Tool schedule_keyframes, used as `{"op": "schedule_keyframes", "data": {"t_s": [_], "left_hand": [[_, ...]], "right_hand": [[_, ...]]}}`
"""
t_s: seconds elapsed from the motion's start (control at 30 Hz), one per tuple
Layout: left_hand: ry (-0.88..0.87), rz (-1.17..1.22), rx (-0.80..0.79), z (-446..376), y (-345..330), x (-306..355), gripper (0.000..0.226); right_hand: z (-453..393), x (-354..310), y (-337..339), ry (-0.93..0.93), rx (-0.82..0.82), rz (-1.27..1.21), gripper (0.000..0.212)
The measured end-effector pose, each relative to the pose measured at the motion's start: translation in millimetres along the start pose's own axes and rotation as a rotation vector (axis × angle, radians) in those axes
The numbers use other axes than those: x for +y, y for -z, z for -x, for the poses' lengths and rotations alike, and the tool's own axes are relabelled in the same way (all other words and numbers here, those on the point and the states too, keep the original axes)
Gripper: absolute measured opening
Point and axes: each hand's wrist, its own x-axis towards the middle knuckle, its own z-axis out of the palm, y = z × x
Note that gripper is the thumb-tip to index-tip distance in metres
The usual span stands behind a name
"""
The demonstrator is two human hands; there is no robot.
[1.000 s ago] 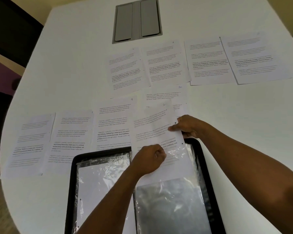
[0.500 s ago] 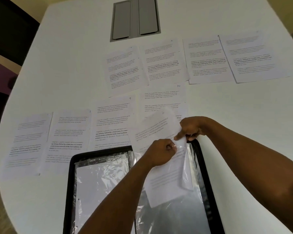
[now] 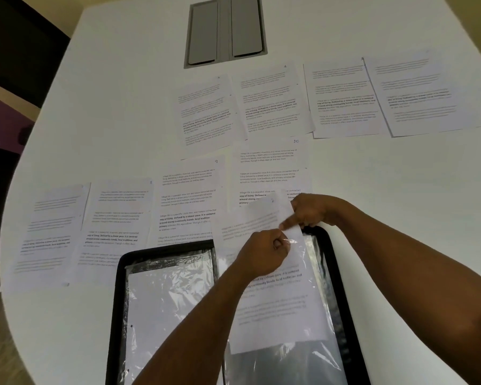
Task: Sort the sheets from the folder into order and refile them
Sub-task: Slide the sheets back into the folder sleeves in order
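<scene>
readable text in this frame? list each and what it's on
"10": handwritten, top right of the sheet above the hands.
"9": top right of the sheet left of it.
"4": top right of a far-row sheet.
"way of living. Defined by a slower pace": bold line, repeated on sheets.
Other print: too blurred.

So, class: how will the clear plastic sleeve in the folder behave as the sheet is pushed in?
Probably floppy: the sleeve looks crinkled and limp in the folder. Likely slippery, given its glare. Its mouth may collapse, since the left hand pinches it beside the sheet.
</scene>
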Motion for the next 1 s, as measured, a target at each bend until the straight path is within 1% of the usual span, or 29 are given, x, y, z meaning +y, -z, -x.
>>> {"op": "schedule_keyframes", "data": {"t_s": [0.1,0.13,0.2,0.23,0.27,0.3,0.33,0.4,0.43,0.47,0.53,0.57,0.6,0.7,0.8,0.83,0.9,0.93,0.97,1.0], "left_hand": [[-0.020,0.022,0.009,1.3,0.6,-0.7,0.015],[-0.022,0.026,0.012,1.8,0.2,-0.6,0.013],[-0.022,0.037,0.008,3.3,-1.0,0.6,0.013],[-0.024,0.038,0.002,3.9,-1.6,1.5,0.013],[-0.028,0.036,-0.004,4.4,-1.9,2.1,0.013],[-0.026,0.038,-0.012,4.7,-2.3,1.4,0.012],[-0.022,0.039,-0.021,5.4,-2.1,0.4,0.012],[0.004,0.020,-0.033,7.0,0.7,-4.7,0.011],[0.015,-0.014,-0.040,7.2,2.6,-9.0,0.012],[0.016,-0.060,-0.051,8.0,4.7,-13.1,0.014],[0.008,-0.123,-0.071,9.4,8.0,-18.8,0.015],[0.004,-0.121,-0.066,10.0,9.1,-20.3,0.014],[-0.006,-0.111,-0.048,10.7,9.9,-20.8,0.013],[-0.060,-0.098,0.027,10.9,9.8,-18.9,0.012],[-0.113,-0.098,0.074,11.6,8.2,-15.9,0.010],[-0.130,-0.094,0.082,11.8,7.7,-15.2,0.010],[-0.143,-0.084,0.076,11.5,6.3,-16.1,0.011],[-0.132,-0.079,0.072,11.8,6.1,-16.4,0.012],[-0.113,-0.067,0.070,12.7,6.4,-15.9,0.013],[-0.090,-0.039,0.069,13.4,6.8,-15.7,0.013]], "right_hand": [[1.4,1.3,-0.3,-0.026,-0.100,0.146,0.041],[1.1,2.4,-1.0,0.005,-0.084,0.112,0.040],[-1.2,3.2,-1.7,0.107,0.060,-0.126,0.035],[-0.2,2.3,-3.1,0.149,0.148,-0.233,0.029],[-1.1,2.5,-4.5,0.186,0.225,-0.275,0.021],[-2.6,3.5,-4.0,0.198,0.264,-0.191,0.011],[-3.3,3.1,-4.3,0.205,0.248,-0.074,0.008],[-4.0,1.9,-4.0,0.161,0.098,0.173,0.017],[-5.0,2.4,-3.7,0.141,0.033,0.227,0.017],[-5.3,2.2,-4.1,0.154,0.015,0.246,0.014],[-4.5,-1.5,-7.7,0.234,0.120,0.222,0.006],[-4.4,-4.1,-10.7,0.273,0.157,0.219,0.007],[-4.5,-6.8,-14.0,0.307,0.147,0.246,0.009],[-3.9,-10.7,-21.7,0.309,-0.004,0.425,0.023],[-2.6,-10.3,-22.4,0.268,-0.089,0.450,0.043],[-1.6,-10.7,-23.3,0.253,-0.130,0.474,0.042],[0.7,-10.5,-25.6,0.223,-0.181,0.509,0.028],[2.1,-9.3,-26.0,0.227,-0.168,0.470,0.022],[3.7,-7.4,-25.5,0.243,-0.114,0.385,0.018],[7.0,-6.3,-24.4,0.263,-0.011,0.269,0.015]]}}
